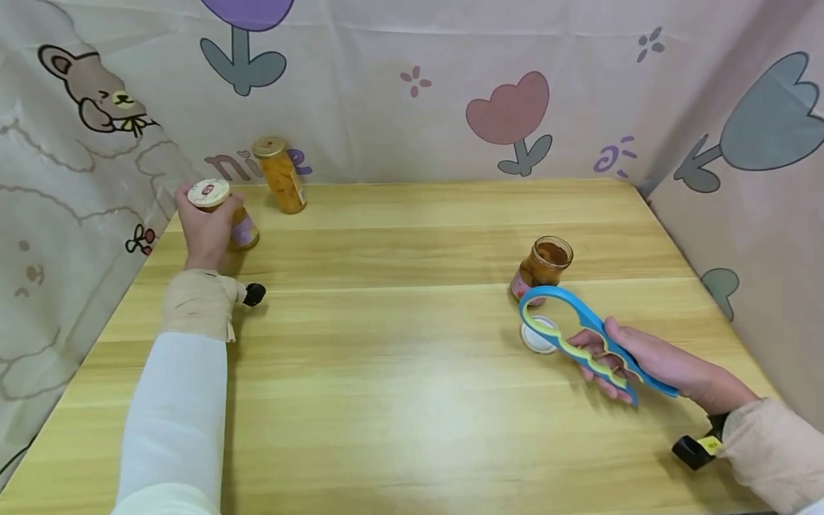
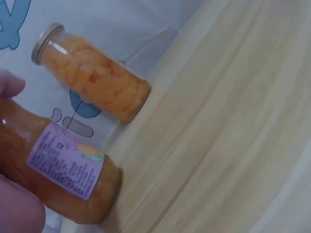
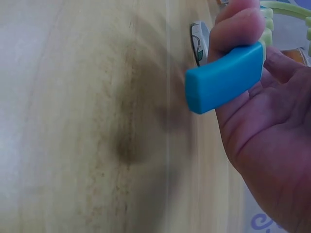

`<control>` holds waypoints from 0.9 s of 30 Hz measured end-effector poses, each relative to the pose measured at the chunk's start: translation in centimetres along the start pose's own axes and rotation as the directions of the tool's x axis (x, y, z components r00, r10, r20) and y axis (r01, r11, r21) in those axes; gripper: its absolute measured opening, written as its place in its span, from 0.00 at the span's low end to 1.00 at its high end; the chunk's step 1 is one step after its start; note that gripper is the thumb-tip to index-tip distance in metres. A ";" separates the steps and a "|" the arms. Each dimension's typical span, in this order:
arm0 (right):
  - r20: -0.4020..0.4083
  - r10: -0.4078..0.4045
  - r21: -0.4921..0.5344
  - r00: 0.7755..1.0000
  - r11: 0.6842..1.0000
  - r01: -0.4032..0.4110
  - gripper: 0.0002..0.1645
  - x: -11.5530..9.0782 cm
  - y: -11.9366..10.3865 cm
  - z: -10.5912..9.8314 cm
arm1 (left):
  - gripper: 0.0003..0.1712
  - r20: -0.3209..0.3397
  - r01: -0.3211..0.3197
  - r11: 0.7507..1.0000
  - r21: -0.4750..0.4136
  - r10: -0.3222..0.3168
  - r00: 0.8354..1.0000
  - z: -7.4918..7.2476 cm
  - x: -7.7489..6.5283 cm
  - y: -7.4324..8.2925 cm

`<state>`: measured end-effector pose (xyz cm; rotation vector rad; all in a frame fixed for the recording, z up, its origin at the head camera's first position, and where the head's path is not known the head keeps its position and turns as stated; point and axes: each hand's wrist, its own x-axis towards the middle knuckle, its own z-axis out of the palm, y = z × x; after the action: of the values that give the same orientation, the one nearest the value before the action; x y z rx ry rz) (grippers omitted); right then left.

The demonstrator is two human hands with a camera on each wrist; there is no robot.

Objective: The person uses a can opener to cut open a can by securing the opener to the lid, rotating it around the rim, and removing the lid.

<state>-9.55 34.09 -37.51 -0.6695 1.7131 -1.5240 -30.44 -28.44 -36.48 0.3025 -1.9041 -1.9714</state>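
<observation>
At the table's far left corner, my left hand (image 1: 207, 232) grips a jar with a purple label (image 1: 244, 230) near its white lid (image 1: 209, 193). The left wrist view shows that purple-labelled jar (image 2: 68, 162) in amber tones, with thumb and fingers around its upper part. My right hand (image 1: 650, 357) holds a blue and green jar opener (image 1: 579, 315) by its handles, its loop pointing to the far left. Beyond the loop stands a lidless jar (image 1: 543, 265) of dark amber contents. Partly under the opener in the head view, a white lid (image 1: 537, 336) lies on the table.
A taller jar of orange fruit pieces (image 1: 281, 175) with a gold lid stands at the back left, close to the patterned curtain (image 1: 386, 107). Curtain also hangs along both sides of the wooden table (image 1: 386, 343).
</observation>
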 end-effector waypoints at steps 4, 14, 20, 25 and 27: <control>0.002 -0.020 0.023 1.000 1.000 0.020 0.37 0.1 0.2 -0.2 | 0.42 0.013 -0.015 0.999 0.035 0.014 1.000 0.4 -0.1 -0.9; -0.023 -0.008 0.050 1.000 0.999 0.009 0.36 0.6 0.6 0.0 | 0.43 0.037 -0.047 0.995 0.086 0.044 0.998 -0.1 -1.1 -1.9; -0.019 -0.049 0.074 0.999 0.996 0.050 0.36 0.7 1.3 0.4 | 0.42 0.053 -0.070 0.994 0.086 0.066 0.996 -0.2 -0.7 -2.4; -0.011 -0.072 0.026 0.997 0.997 0.072 0.36 1.0 1.4 0.7 | 0.42 0.030 -0.055 0.989 0.134 0.052 0.998 -0.2 -0.3 -3.1; -0.010 -0.075 0.003 0.997 0.997 0.075 0.36 1.0 1.4 0.6 | 0.42 0.031 -0.058 0.987 0.152 0.054 0.998 0.1 -0.1 -3.3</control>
<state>-9.49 33.16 -39.12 -0.7333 1.7096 -1.5839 -30.76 -28.28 -39.75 0.2618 -2.0626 -1.8060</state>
